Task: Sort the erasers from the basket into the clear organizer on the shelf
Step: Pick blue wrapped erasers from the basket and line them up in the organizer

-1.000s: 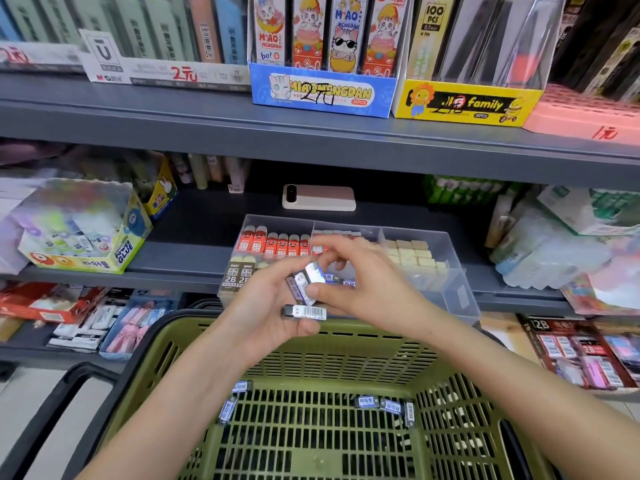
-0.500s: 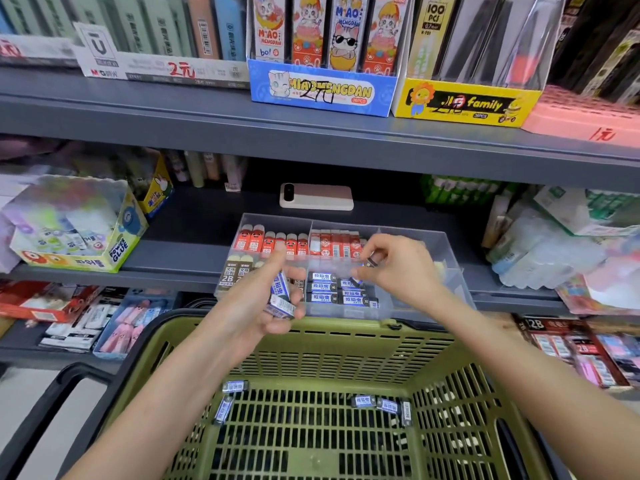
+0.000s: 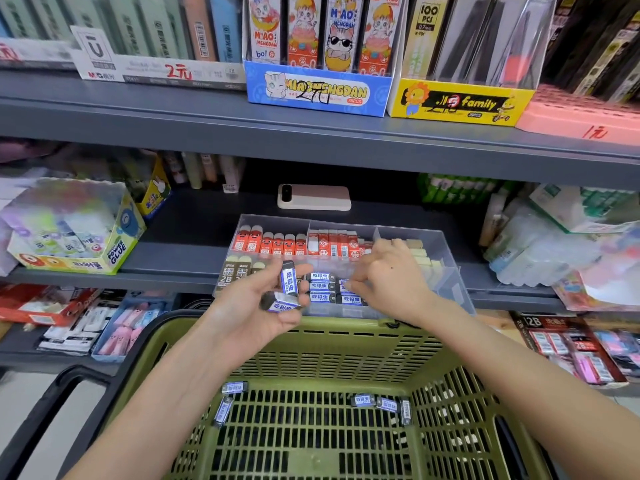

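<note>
Head view: the left hand (image 3: pixel 263 306) is cupped palm-up above the basket (image 3: pixel 346 344) rim, fingers curled round two blue-labelled erasers (image 3: pixel 288 282). This looks like a ready stock, held close to the clear organizer (image 3: pixel 446 271).

The right hand (image 3: pixel 388 275) reaches into the front middle compartment, fingers bent onto the stacked row (image 3: pixel 322 287) there. Whether they pinch an eraser or only press it cannot be told.

Several loose erasers (image 3: pixel 363 400) lie on the basket floor.

The organizer stands at the front edge of the grey shelf (image 3: pixel 173 258), with a phone (image 3: pixel 313 197) behind it and a glue box (image 3: pixel 79 233) to the left.

Basket (image 3: pixel 346 351) sits before the shelf (image 3: pixel 180 258), below its edge. Organizer (image 3: pixel 408 237) stands on the shelf at the front; phone (image 3: pixel 313 197) lies behind it, glue box (image 3: pixel 79 237) to its left. Erasers (image 3: pixel 363 400) lie in both.
</note>
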`<state>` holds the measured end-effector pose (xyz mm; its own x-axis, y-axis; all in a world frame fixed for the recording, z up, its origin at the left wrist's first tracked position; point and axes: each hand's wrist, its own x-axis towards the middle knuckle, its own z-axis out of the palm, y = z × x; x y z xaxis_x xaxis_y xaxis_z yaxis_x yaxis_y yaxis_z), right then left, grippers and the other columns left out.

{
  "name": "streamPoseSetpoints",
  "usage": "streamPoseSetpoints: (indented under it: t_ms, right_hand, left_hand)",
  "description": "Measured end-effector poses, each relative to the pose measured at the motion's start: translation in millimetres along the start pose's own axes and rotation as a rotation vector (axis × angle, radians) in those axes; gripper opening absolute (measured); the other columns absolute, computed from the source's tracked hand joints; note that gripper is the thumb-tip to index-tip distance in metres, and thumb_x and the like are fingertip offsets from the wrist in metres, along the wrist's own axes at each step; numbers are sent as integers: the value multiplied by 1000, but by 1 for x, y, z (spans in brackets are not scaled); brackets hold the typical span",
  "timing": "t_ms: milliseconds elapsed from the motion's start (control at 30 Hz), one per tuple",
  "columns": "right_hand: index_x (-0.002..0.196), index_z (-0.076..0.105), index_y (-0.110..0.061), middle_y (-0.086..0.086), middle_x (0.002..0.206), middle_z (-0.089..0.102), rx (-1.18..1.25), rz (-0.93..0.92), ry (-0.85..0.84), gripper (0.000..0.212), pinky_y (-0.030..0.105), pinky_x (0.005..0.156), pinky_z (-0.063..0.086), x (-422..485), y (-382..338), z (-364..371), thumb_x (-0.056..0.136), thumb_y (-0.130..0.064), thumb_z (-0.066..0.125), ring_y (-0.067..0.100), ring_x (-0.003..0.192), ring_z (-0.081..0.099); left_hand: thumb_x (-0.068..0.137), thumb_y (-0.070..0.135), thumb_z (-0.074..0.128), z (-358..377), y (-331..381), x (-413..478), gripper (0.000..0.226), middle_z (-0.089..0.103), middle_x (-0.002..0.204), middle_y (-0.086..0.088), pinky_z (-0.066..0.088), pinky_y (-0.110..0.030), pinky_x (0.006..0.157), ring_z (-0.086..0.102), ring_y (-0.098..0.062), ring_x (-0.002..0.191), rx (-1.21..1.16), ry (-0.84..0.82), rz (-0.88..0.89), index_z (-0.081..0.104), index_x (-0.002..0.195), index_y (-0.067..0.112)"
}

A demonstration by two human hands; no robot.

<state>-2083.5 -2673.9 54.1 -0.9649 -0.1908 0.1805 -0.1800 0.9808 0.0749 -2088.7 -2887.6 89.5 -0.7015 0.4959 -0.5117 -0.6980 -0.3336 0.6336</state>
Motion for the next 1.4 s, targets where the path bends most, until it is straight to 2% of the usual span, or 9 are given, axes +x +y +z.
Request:
streamPoseSetpoints:
  t_ms: [133,233,367,667,867,1000,1167,1300,1400]
  right_hand:
    - [94,70,-27,-10,91,67,-74,-80,-113,41,30,72,14,3,1,-11,98,-45,33,16,89,38]
    - [80,65,-22,-6,75,64,16,-44,45,40,29,68,16,1,-12,-30,99,-39,34,19,83,48]
    - [59,62,-26,-10,51,55,767,213,155,37,18,54,31,-16,-51,-55,89,-47,55,4,54,48]
    - [73,66,-13,2,74,69,1570,555,51,8,13,54,45,-26,-54,-67,80,-12,69,5,64,59]
    - [76,54,-13,16,67,64,1076,691,65,16,34,58,49,-4,-1,-54,76,-1,63,24,56,53]
    - [68,51,-25,2,76,67,643,601,-70,21,27,62,40,3,-3,-35,76,-15,67,18,72,57]
    - [85,69,-19,-1,87,67,430,559,-25,7,25,67,33,8,-14,-27,81,-16,64,16,89,50]
    - [80,57,-26,0,96,68,449,562,-57,11,26,66,38,12,-17,-22,81,-20,67,20,96,60]
    - [78,55,-24,0,94,68,427,561,-50,12,26,65,37,11,-16,-19,82,-24,67,20,93,61]
  left_hand:
    - [79,42,56,1,-1,-1,49,68,75,-8,34,-17,33,55,-13,52,100,20,28,74,96,0]
    - [76,48,55,3,-2,-3,48,69,79,-7,34,-17,36,55,-11,56,142,40,47,77,92,8]
    - [83,56,44,8,-5,-5,46,60,82,-2,30,-17,42,42,-8,59,218,58,147,75,103,28]
    - [88,34,58,18,-7,-11,29,51,79,-4,31,-20,47,40,-9,63,182,27,183,72,106,17]
    - [55,-14,49,2,2,-15,52,52,103,-19,53,-27,63,52,-21,91,47,-26,91,63,104,-6]
    - [74,-24,43,-5,3,-17,38,57,116,-29,57,-42,76,64,-36,103,22,-20,52,60,104,-10]
    - [92,-5,46,-13,-1,-20,24,65,111,-30,59,-39,67,68,-37,96,87,-114,48,46,116,-3]
    - [83,14,57,-17,-6,-18,70,71,104,-18,59,-30,66,70,-31,93,262,-100,133,19,141,3]
    - [77,22,61,-19,-8,-17,65,73,98,-14,57,-24,62,71,-28,89,352,-83,167,31,130,-1]
